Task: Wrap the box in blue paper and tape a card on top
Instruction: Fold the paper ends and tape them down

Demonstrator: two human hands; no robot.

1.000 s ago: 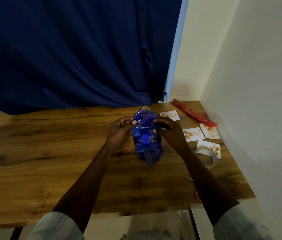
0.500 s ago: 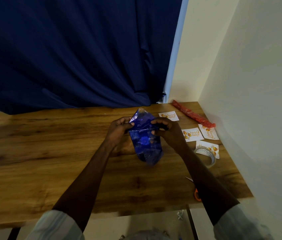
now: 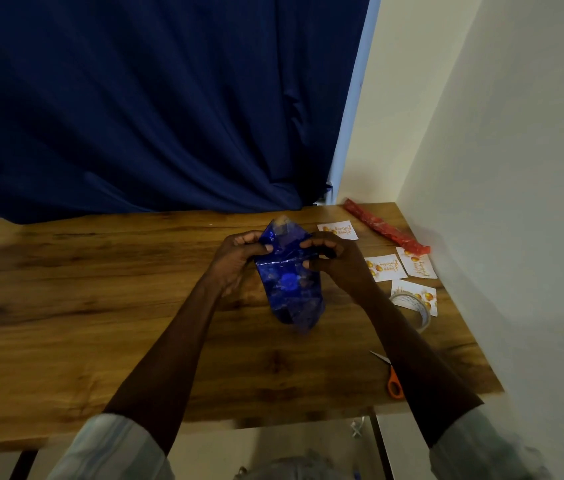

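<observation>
1. Both my hands grip the blue-wrapped box (image 3: 289, 285) just above the tabletop (image 3: 100, 306) — left hand (image 3: 239, 259) pinching the paper's left edge, right hand (image 3: 334, 259) curled on the right.
2. I judge I'm closing the far end flap.
3. Next calls for tape (image 3: 414, 308), then a card (image 3: 386, 267) — both lie near my right.

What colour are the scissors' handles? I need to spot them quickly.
Orange. The scissors lie near the table's front right edge, seen in the head view.
</observation>
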